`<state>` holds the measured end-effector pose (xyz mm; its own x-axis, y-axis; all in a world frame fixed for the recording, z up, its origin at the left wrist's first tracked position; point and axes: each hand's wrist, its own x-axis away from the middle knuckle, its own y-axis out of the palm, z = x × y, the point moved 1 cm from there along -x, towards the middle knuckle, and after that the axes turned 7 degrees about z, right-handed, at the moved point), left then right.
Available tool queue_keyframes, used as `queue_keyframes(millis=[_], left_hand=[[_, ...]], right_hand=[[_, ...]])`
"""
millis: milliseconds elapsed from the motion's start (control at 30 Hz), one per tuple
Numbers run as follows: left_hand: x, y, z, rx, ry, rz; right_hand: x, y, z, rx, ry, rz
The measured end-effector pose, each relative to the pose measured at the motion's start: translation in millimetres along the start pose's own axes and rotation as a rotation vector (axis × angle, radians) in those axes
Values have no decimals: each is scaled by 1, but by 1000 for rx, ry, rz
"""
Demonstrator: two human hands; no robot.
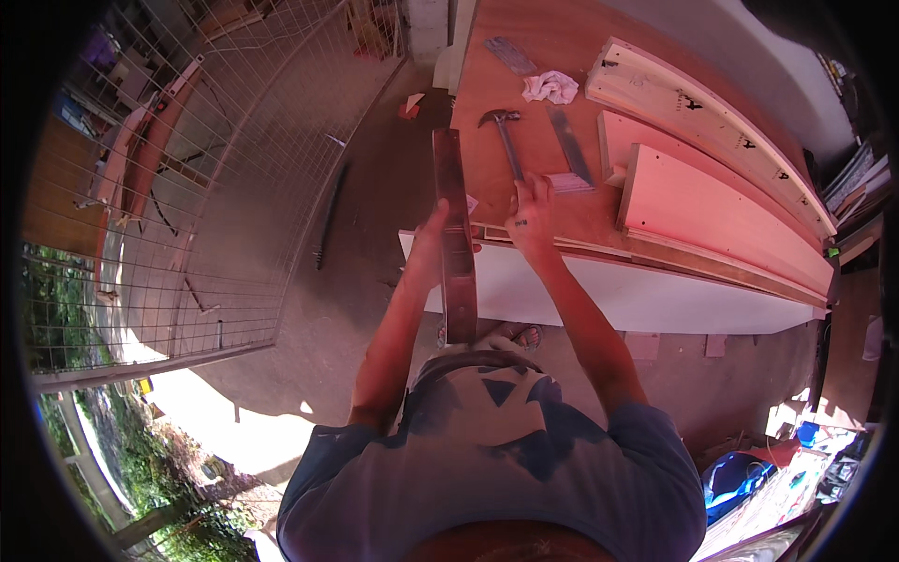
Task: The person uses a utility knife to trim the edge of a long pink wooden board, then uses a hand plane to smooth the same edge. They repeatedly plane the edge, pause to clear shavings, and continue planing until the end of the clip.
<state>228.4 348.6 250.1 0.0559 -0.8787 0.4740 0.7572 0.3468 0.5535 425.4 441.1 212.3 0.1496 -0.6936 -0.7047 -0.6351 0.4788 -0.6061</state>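
Observation:
My left hand (432,242) is closed round the middle of a long, dark wooden hand plane (455,281), held upright in front of me past the bench's near left edge. A slot shows around its middle. To the right, my right hand (531,217) has its fingers wrapped round the lower end of the handle of a claw hammer (507,140). The hammer's head points away from me over the brown bench top (478,80). Just right of the hammer lie a flat grey metal strip (567,140) and a small pale, striped piece (567,183).
Pale wooden boards (721,225) are stacked along the bench's right side. A crumpled white cloth (551,87) and a grey flat piece (509,55) lie farther back. A white panel (599,292) runs along the near edge. Wire mesh fencing (253,140) stands at left.

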Motion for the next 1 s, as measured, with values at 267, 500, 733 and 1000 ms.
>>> queue_keyframes(millis=[267, 500, 733, 1000], left_hand=[[-135, 44, 37, -314, -54, -51], [-250, 137, 19, -651, -18, -235], [-336, 141, 0, -597, 3, -73], [-332, 154, 12, -1351, 550, 31]], right_hand=[[287, -164, -3, 195, 610, -146], [579, -314, -73, 577, 1791, -156], [624, -300, -204, 546, 2190, -10], [662, -239, -214, 457, 1800, -562]])
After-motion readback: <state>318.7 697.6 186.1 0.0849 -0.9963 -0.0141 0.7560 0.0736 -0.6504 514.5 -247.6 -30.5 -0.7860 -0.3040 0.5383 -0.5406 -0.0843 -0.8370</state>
